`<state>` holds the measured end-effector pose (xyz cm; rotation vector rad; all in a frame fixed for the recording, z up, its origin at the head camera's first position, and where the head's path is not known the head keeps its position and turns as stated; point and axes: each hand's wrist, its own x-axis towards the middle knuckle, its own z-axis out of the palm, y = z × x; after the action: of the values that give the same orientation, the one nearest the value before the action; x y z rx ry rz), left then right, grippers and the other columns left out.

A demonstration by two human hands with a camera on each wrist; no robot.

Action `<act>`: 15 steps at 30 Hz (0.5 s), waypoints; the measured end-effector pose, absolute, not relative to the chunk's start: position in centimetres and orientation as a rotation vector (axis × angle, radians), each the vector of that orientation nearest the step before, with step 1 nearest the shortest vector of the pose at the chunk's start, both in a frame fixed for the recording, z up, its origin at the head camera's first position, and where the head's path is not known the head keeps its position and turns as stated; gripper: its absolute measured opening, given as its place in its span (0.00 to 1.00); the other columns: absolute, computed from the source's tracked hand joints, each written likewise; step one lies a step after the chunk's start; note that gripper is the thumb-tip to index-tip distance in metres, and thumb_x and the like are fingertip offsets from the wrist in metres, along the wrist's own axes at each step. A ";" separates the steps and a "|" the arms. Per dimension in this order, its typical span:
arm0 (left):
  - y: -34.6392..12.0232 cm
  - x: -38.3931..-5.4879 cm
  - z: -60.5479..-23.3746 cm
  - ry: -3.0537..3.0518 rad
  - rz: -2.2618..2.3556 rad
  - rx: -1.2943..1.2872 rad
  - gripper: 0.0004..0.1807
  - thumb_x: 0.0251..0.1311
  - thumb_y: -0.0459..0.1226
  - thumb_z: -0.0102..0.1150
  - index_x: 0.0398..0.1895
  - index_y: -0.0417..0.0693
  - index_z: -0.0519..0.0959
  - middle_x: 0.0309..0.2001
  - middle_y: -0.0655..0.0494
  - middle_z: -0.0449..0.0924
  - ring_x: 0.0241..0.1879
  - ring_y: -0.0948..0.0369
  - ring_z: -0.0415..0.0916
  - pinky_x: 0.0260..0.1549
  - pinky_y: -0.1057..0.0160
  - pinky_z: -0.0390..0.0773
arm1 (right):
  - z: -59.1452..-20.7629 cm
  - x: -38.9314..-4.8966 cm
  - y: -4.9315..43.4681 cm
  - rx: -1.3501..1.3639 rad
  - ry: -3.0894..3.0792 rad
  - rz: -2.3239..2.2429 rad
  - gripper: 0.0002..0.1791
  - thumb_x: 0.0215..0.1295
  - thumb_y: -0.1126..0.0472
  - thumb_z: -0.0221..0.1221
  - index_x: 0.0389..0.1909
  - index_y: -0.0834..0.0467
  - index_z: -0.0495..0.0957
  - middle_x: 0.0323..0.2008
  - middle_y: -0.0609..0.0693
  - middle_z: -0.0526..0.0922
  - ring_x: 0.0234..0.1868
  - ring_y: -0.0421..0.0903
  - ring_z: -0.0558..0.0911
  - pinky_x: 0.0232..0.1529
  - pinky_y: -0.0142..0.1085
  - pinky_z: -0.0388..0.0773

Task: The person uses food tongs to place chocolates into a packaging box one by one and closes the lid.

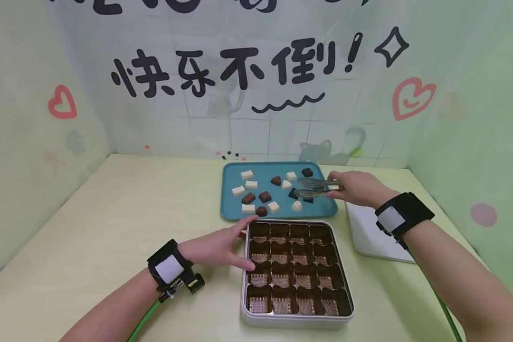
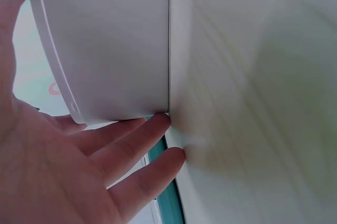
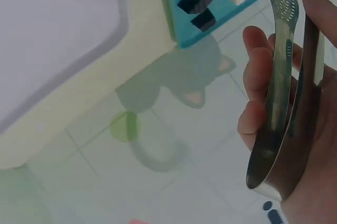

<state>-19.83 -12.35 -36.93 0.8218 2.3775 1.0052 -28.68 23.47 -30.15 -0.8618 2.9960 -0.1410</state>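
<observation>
My left hand [image 1: 220, 244] rests against the left side of a metal tin [image 1: 299, 322]. Its fingers are spread along the wall and the thumb touches the rim. Inside the tin a brown divided insert [image 1: 297, 266] has unfilled compartments. With my right hand [image 1: 361, 186] I hold metal tongs [image 3: 279, 92], whose perforated tips stand apart with nothing visibly between them. They hover above the right part of a blue tray [image 1: 227, 190]. White chocolates [image 1: 251, 185], brown chocolates [image 1: 265, 196] and dark chocolates [image 1: 307, 172] lie scattered on it; the tongs partly cover some dark ones.
A white flat board or lid [image 1: 378, 232] lies on the table to the right, beneath my right forearm. The pale table [image 1: 154, 199] meets a printed backdrop [image 1: 273, 128] behind the tray. Side walls [image 1: 474, 166] stand left and right.
</observation>
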 end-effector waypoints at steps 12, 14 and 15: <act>-12.5 -19.8 -36.9 2.389 1.003 0.822 0.62 0.50 0.56 0.70 0.78 0.55 0.38 0.75 0.46 0.46 0.71 0.52 0.51 0.67 0.49 0.55 | -28.1 -27.7 19.8 -0.953 2.880 0.223 0.16 0.61 0.57 0.67 0.46 0.62 0.81 0.34 0.52 0.83 0.32 0.49 0.81 0.36 0.45 0.78; -12.5 -19.8 -36.8 2.387 0.997 0.827 0.62 0.50 0.56 0.70 0.78 0.55 0.38 0.76 0.46 0.46 0.71 0.53 0.52 0.67 0.50 0.55 | -28.2 -27.6 19.6 -0.943 2.870 0.247 0.17 0.60 0.57 0.67 0.47 0.62 0.81 0.34 0.53 0.83 0.32 0.50 0.81 0.37 0.46 0.78; -12.5 -19.8 -36.8 2.387 0.997 0.836 0.62 0.50 0.56 0.70 0.78 0.54 0.37 0.75 0.46 0.46 0.71 0.53 0.52 0.67 0.50 0.56 | -28.2 -27.6 19.5 -0.939 2.866 0.259 0.17 0.60 0.57 0.67 0.47 0.63 0.81 0.34 0.53 0.83 0.33 0.50 0.81 0.37 0.46 0.79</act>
<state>-19.85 -12.47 -36.82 0.8357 2.3870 0.9967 -27.58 19.52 -28.24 -0.9391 2.8656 0.2591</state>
